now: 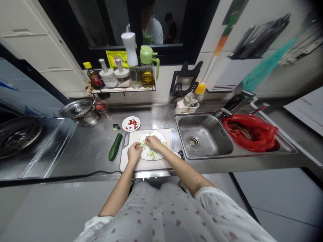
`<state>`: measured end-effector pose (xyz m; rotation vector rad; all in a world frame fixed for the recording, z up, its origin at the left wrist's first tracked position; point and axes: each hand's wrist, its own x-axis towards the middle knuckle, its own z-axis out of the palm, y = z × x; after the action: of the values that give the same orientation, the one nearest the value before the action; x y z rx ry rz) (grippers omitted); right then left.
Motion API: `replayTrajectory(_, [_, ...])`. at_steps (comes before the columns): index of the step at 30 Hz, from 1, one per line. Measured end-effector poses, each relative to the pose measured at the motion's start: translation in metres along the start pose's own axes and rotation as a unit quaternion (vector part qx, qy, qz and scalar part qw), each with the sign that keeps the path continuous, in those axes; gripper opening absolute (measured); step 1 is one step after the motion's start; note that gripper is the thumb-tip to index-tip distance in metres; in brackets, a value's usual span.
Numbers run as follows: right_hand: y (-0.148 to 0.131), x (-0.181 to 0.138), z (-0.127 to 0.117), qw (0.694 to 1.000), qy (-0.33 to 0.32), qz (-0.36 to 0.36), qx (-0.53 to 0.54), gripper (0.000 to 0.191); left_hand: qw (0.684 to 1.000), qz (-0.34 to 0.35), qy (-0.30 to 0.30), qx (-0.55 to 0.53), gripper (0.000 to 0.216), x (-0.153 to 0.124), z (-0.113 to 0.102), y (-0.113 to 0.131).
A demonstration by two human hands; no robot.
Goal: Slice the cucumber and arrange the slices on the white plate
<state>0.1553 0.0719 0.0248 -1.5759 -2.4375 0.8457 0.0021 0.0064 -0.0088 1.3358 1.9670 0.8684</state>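
Note:
Thin cucumber slices (152, 154) lie in curved pinwheel shapes on a white plate (158, 156). The plate rests on a cutting board (128, 164). My left hand (134, 152) is at the plate's left edge, fingers pinched together beside a green slice cluster. Over the upper part of the plate, my right hand (153, 143) is closed in a pinch, its fingertips near the same cluster. Whatever either pinch holds is too small to make out. A broad-bladed knife (175, 141) lies on the board's right side. Left of the board is a whole cucumber (115, 147).
A small plate (131, 130) of chopped red bits sits behind the board, near cucumber scraps (116, 127). To the right are a sink (204, 134) and a red plastic bag (252, 141). A bottle rack (123, 89) and lidded pot (80, 112) stand behind.

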Motion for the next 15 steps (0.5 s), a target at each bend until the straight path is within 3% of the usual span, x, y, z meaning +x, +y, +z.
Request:
replayTrajectory(6, [0.0015,0.0055,0.0057,0.996,-0.024,0.005,-0.084,0.025,0.995,0.029,0.000,0.098,0.030,0.0042,0.0025,0.0024])
replayTrajectory(11, [-0.0010,0.0088,0.0071,0.994,-0.035,0.004,-0.104,0.025,0.982,0.091,0.004,0.163,0.029,0.0070,0.0050,0.0025])
replayTrajectory(15, [-0.0035,0.0085,0.0082,0.992,-0.037,0.001,-0.118,0.026,0.977,0.101,0.003,0.186,0.028,0.0080,0.0060,0.0008])
